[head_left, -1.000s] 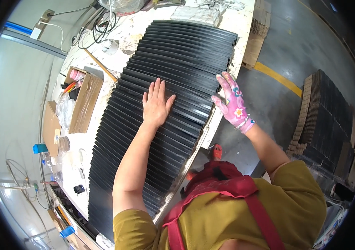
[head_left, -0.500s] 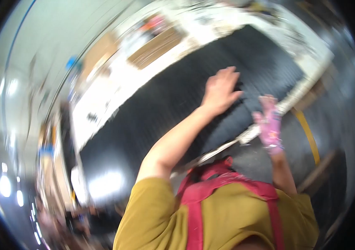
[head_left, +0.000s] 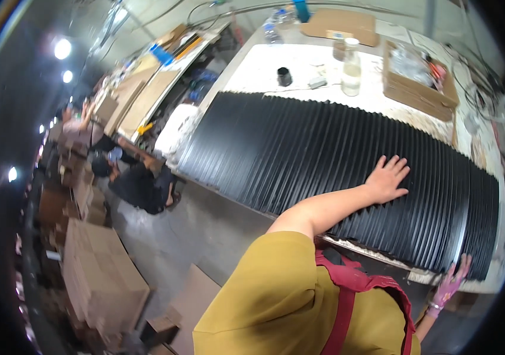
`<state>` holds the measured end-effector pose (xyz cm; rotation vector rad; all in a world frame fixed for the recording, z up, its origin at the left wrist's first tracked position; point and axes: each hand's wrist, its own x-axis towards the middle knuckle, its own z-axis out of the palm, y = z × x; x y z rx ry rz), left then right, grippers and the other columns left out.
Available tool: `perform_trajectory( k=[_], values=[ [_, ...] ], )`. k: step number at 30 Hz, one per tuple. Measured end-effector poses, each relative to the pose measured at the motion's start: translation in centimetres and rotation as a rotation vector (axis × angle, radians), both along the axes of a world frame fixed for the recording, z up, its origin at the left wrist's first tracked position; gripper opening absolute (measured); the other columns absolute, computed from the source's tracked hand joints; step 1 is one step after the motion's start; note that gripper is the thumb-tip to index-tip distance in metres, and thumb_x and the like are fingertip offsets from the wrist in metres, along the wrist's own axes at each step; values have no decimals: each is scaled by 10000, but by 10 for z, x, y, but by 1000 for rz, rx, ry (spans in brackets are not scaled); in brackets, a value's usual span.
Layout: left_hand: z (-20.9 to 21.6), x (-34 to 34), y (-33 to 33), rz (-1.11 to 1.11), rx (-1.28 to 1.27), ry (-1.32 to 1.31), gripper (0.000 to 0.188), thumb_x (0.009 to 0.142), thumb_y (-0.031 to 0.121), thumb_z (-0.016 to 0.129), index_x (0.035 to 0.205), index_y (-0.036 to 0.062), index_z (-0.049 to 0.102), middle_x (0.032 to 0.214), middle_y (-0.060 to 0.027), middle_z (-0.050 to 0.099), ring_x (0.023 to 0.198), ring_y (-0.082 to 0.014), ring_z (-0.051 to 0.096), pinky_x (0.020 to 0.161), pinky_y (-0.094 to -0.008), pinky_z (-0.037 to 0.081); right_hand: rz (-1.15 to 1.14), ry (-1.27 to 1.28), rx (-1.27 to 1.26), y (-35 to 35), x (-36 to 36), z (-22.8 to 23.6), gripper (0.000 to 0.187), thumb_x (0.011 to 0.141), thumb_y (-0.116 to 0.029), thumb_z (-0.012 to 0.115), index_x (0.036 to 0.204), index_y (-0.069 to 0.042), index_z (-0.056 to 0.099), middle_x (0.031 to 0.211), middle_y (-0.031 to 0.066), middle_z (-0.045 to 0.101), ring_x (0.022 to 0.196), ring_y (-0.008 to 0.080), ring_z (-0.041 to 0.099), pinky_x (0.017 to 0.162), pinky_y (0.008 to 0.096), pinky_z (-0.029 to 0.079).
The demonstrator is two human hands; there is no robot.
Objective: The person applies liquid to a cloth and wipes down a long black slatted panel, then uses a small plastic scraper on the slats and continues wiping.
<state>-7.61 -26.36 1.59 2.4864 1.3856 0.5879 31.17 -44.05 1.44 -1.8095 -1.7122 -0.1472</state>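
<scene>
Strips [head_left: 300,142], black and ridged, lie side by side across the desk [head_left: 317,56]. The left hand [head_left: 386,180] is bare and lies flat on them, its fingers straight and spread wide. The left arm covers some strips. The right hand [head_left: 449,285] has a pink glove on and is at their near edge, by the right end. Its fingers are straight and apart, but I can't tell if they touch. The body hides most of the right arm.

A box [head_left: 416,97] holds a clear bag [head_left: 411,64] and small bright things that are hard to make out. A bottle [head_left: 352,74] stands near the box. Far to the left, a person [head_left: 81,131] looks blurry. Cardboard [head_left: 353,22] at the back has a pale label [head_left: 336,34], too small to read.
</scene>
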Motion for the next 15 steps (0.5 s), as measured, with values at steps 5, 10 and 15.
perform_trajectory(
  k=[5, 10, 15],
  values=[
    [3, -7, -3, 9, 7, 6, 705, 894, 524, 473, 1403, 43, 388, 1486, -152, 308, 1397, -331, 219, 1124, -534, 161, 201, 72, -91, 40, -17, 7, 391, 975, -220, 440, 1275, 23, 503, 1410, 202, 410, 1340, 327, 345, 1098, 416, 266],
    [0, -6, -2, 30, 39, 31, 691, 896, 522, 473, 1396, 51, 397, 1478, -147, 323, 1387, -324, 250, 1115, -542, 182, 317, 82, -140, 77, -8, 33, 410, 974, -222, 436, 1303, 17, 489, 1436, 194, 379, 1357, 315, 323, 1105, 395, 250],
    [3, 2, 0, 20, 145, 76, 650, 861, 503, 528, 1338, 68, 459, 1432, -136, 390, 1338, -306, 338, 1058, -516, 283, 266, 8, -131, 103, 130, 31, 417, 987, -217, 409, 1339, 1, 460, 1446, 156, 381, 1359, 282, 329, 1129, 379, 230]
  ],
)
